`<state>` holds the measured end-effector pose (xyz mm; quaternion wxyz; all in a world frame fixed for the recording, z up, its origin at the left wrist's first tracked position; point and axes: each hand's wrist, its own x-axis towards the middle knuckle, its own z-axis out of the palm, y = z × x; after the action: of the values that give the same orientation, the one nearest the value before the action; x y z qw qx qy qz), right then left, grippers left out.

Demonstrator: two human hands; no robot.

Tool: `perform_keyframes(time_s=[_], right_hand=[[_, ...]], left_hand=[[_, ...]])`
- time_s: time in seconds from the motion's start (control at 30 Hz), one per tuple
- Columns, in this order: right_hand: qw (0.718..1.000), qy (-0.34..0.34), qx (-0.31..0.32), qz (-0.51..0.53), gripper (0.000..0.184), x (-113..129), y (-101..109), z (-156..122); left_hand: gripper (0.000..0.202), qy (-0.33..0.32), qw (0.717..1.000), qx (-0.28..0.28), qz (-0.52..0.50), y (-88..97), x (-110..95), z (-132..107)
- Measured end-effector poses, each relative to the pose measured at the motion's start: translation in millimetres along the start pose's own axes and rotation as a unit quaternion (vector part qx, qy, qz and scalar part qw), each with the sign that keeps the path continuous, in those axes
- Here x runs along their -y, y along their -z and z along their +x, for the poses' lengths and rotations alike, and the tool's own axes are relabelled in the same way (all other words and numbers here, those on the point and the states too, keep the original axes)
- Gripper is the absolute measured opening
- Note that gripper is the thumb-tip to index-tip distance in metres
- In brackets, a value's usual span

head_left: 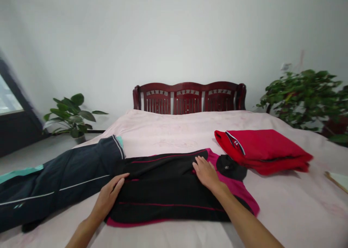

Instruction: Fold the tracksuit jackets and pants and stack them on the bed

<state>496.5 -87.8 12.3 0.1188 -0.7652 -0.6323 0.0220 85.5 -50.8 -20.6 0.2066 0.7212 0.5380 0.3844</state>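
Note:
A black garment with magenta trim lies folded flat on the pink bed sheet in front of me. My left hand rests flat on its left edge, fingers stretched out. Over the garment's upper right part, near the black collar, my right hand presses down, palm flat and fingers apart. Neither hand holds anything.
Dark navy trousers with teal and white stripes lie at the left. A folded red garment sits at the right. Behind are a dark red wooden headboard, a potted plant on the left and a leafy plant on the right.

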Motion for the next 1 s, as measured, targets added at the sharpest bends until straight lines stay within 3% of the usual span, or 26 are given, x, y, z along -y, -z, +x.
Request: perform_keyframes(time_s=[0.1, 0.2, 0.37, 0.6, 0.7, 0.8, 1.0], right_hand=[[0.994, 0.092, -0.052, 0.017, 0.055, 31, -7, -30], [0.984, 0.172, -0.039, 0.021, 0.055, 45, -29, -52], [0.984, 0.171, -0.055, 0.003, 0.054, 38, -58, -58], [0.981, 0.176, -0.085, 0.012, 0.051, 34, -60, -56], [0.980, 0.174, -0.093, 0.017, 0.050, 34, -61, -56], [0.980, 0.174, -0.092, 0.022, 0.050, 35, -62, -55], [0.983, 0.164, -0.079, 0.035, 0.050, 35, -58, -58]], left_hand=[[0.045, 0.086, 0.987, -0.131, -0.040, 6.8, 7, -16], [0.043, 0.156, 0.971, -0.175, -0.048, 11.0, 20, -27], [0.049, 0.146, 0.980, -0.128, 0.044, 11.6, 28, -37], [0.064, 0.177, 0.977, -0.080, 0.087, 4.1, 18, -30], [0.067, 0.226, 0.971, -0.076, 0.017, 6.7, 15, -22], [0.058, 0.268, 0.959, -0.054, -0.071, 11.6, 11, -12], [0.044, 0.277, 0.941, 0.022, -0.194, 16.7, 0, -3]])
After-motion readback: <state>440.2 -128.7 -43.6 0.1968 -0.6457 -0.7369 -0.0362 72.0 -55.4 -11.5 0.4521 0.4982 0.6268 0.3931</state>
